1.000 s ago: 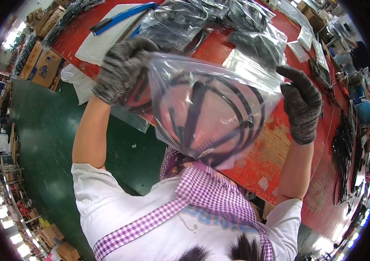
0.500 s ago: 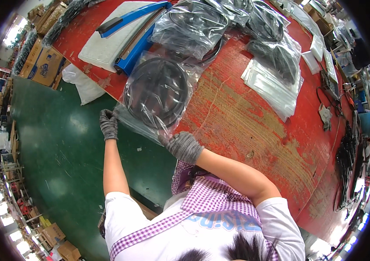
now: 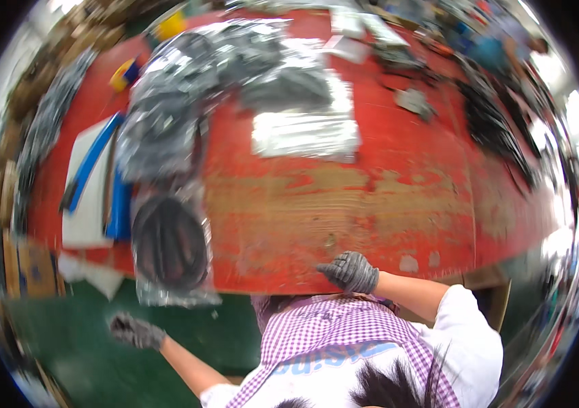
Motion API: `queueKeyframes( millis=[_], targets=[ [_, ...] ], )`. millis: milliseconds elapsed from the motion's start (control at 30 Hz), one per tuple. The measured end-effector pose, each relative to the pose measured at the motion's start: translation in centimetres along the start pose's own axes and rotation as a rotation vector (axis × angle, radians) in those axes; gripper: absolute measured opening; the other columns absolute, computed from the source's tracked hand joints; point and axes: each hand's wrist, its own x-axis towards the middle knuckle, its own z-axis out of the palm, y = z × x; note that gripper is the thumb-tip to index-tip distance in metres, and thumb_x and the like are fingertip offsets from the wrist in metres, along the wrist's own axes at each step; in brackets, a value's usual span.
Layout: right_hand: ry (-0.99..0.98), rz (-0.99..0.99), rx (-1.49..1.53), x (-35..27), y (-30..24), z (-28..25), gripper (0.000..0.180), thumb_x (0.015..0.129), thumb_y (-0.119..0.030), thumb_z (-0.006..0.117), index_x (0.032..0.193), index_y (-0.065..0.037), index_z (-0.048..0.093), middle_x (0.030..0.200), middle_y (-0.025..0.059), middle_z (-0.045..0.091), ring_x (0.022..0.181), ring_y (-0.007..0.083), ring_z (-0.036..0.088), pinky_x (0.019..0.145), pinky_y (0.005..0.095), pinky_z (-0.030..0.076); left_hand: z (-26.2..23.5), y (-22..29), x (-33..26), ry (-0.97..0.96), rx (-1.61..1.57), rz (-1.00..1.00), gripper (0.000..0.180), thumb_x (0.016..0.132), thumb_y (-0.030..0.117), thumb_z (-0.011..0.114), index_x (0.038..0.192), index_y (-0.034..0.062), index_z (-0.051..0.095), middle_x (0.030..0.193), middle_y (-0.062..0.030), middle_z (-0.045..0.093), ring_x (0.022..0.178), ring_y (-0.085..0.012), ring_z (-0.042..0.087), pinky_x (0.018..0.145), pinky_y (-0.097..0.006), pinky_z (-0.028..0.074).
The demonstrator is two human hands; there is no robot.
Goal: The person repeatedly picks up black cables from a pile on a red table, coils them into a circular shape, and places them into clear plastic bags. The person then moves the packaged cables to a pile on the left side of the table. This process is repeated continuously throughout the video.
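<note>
Head view: a clear plastic bag (image 3: pixel 171 253) of coiled black cable lies at the red bench (image 3: pixel 344 204) near edge, partly overhanging. It looks light, limp and slippery (best pinched at a corner). Left hand (image 3: pixel 134 331) hangs empty below it; right hand (image 3: pixel 350 270) rests curled on the bench edge, holding nothing.

Both hands wore dark grey knitted work gloves with a mottled, textured weave, the left hand (image 3: pixel 136 331) at about eight o'clock and the right hand (image 3: pixel 350 270) near six o'clock. The forearms were bare below short white sleeves, the right sleeve at about five o'clock. Over the white shirt lay a purple-and-white gingham apron bearing blue lettering across the chest, with dark hair visible at the lower edge.
</note>
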Motion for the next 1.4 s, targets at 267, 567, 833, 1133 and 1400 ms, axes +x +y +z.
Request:
queueKeyframes(
  millis=[267,567,833,1133,1400],
  targets=[
    [0.567,0.384,-0.098,-12.7,1.6,0.4,0.037,0.075,-0.018,0.06,0.11,-0.008,0.055,0.103,0.01,0.053,0.094,0.0272,0.052,0.083,0.0415,0.042,12.5,23.5,-17.9,-1.09,-0.495,1.316,0.029,0.064,0.007,0.062,0.092,0.0088,0.056,0.074,-0.0085,0.056,0.064,-0.027,0.056,0.059,-0.036,0.047],
    [0.973,0.904,-0.247,-21.0,4.9,1.8,0.045,0.073,-0.024,0.065,0.112,-0.007,0.05,0.109,0.0122,0.052,0.103,0.0305,0.05,0.09,0.0434,0.041,13.2,29.2,-33.9,-1.636,-1.258,1.728,0.032,0.065,0.024,0.068,0.093,0.0121,0.059,0.093,-0.0056,0.059,0.076,-0.0249,0.058,0.065,-0.038,0.047],
    [0.985,0.805,-0.183,-21.3,4.9,1.9,0.043,0.072,-0.027,0.067,0.108,-0.008,0.053,0.105,0.0101,0.054,0.097,0.0279,0.053,0.085,0.0397,0.043,14.5,27.2,-35.3,-1.754,-1.24,1.751,0.033,0.062,0.027,0.07,0.092,0.0159,0.06,0.094,-0.0039,0.057,0.079,-0.025,0.056,0.066,-0.04,0.044],
    [0.9,0.984,-0.327,-19.8,4.6,1.3,0.035,0.072,-0.024,0.064,0.103,-0.009,0.055,0.104,0.01,0.054,0.097,0.0295,0.053,0.085,0.0411,0.043,15.0,26.8,-35.2,-1.764,-1.329,1.694,0.025,0.065,0.024,0.066,0.087,0.0128,0.061,0.09,-0.0059,0.06,0.081,-0.0252,0.057,0.066,-0.04,0.045],
    [0.793,0.986,-0.349,-19.4,5.2,2.0,0.03,0.071,-0.025,0.064,0.097,-0.01,0.057,0.101,0.0094,0.054,0.095,0.0291,0.052,0.084,0.0421,0.042,15.1,27.1,-34.2,-1.742,-1.319,1.666,0.024,0.069,0.025,0.064,0.089,0.0124,0.061,0.095,-0.0059,0.06,0.082,-0.0255,0.057,0.07,-0.038,0.045]
  ],
)
